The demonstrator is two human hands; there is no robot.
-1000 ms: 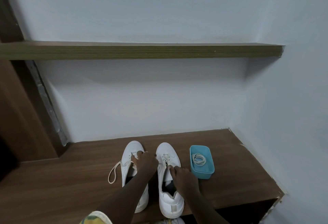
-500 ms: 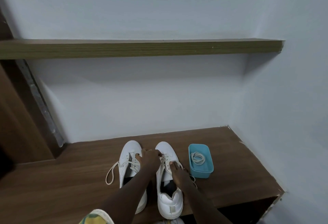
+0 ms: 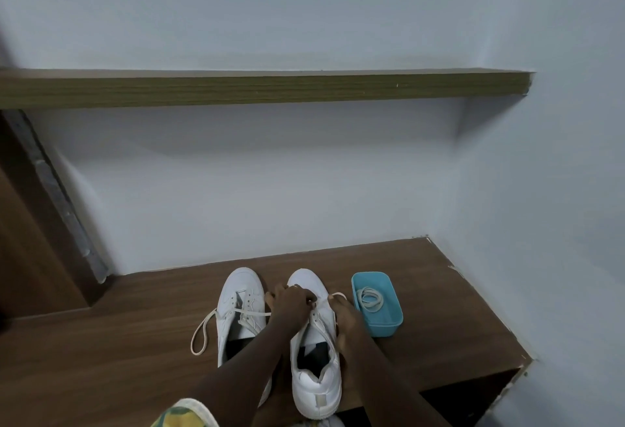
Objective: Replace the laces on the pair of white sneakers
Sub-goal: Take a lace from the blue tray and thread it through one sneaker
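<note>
Two white sneakers stand side by side on the wooden shelf [image 3: 439, 294], toes toward the wall. The left sneaker [image 3: 240, 304] has a loose lace [image 3: 203, 332] looping out to its left. My left hand [image 3: 290, 301] lies over the front eyelets of the right sneaker [image 3: 316, 376] and pinches its lace. My right hand [image 3: 345, 316] sits at that shoe's right side, holding a lace end [image 3: 338, 295] pulled out sideways. A blue tray [image 3: 389, 325] to the right holds a coiled white lace [image 3: 370, 299].
A second wooden shelf [image 3: 263, 90] runs overhead across the white wall. A wooden side panel [image 3: 30, 257] closes the left. The lower shelf's front edge drops off at the bottom right, and another white shoe [image 3: 324, 422] peeks below it.
My left hand moved from the left sneaker across to the right sneaker's front eyelets. My right hand shifted forward and outward, drawing the lace end out to the right.
</note>
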